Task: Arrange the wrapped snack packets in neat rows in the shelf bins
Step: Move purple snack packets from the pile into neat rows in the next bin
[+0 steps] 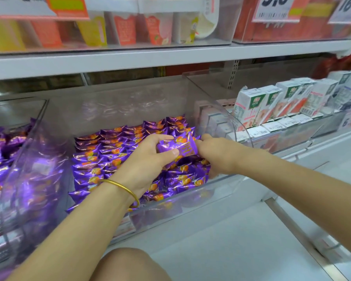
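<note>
While held just above the bin, a packet is pinched between left hand thumb and fingers; right hand fingers cannot be made out. Deemed light, slippery foil, to be gripped mid-body.

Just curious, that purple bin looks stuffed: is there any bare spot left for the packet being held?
A bare strip seems to lie at the back, between the rearmost packet rows and the bin's clear back wall, widest at back left. Under the left hand and right hand the packets lie crowded up to the front wall.
</note>
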The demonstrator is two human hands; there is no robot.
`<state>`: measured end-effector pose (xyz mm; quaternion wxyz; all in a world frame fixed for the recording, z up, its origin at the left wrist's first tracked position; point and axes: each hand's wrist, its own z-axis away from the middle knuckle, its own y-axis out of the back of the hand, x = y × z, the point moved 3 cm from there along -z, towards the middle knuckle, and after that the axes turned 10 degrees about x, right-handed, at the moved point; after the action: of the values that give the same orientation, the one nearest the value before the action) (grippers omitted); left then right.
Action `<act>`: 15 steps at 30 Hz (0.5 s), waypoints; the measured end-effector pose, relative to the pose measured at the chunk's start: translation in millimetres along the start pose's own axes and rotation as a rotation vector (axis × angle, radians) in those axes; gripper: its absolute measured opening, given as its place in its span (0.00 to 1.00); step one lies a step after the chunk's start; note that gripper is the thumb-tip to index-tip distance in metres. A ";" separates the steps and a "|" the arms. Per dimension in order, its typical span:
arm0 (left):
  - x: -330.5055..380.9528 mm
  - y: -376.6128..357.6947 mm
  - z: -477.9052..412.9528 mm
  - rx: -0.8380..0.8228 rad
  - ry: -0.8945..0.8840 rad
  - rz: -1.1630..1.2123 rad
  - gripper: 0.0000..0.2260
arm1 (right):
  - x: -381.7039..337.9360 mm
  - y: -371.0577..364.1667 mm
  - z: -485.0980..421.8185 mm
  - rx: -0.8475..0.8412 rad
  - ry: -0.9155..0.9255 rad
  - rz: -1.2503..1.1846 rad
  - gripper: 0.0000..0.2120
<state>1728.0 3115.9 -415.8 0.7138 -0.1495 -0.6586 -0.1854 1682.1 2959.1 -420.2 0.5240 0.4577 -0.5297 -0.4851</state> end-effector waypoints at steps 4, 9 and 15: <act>-0.2 -3.2 0.9 -0.031 -0.010 -0.031 0.13 | -1.3 5.3 2.4 -0.014 -0.022 -0.100 0.24; -1.2 -0.4 0.0 -0.033 -0.047 -0.090 0.13 | 5.1 39.8 15.5 0.055 -0.143 -0.216 0.14; 6.0 -11.1 3.1 -0.085 -0.166 -0.160 0.16 | 0.1 71.7 29.5 0.074 -0.048 -0.819 0.24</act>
<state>1720.5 3107.1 -409.9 0.6329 -0.1414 -0.7167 -0.2564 1654.3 2967.8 -348.3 0.2582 0.6376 -0.3330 -0.6448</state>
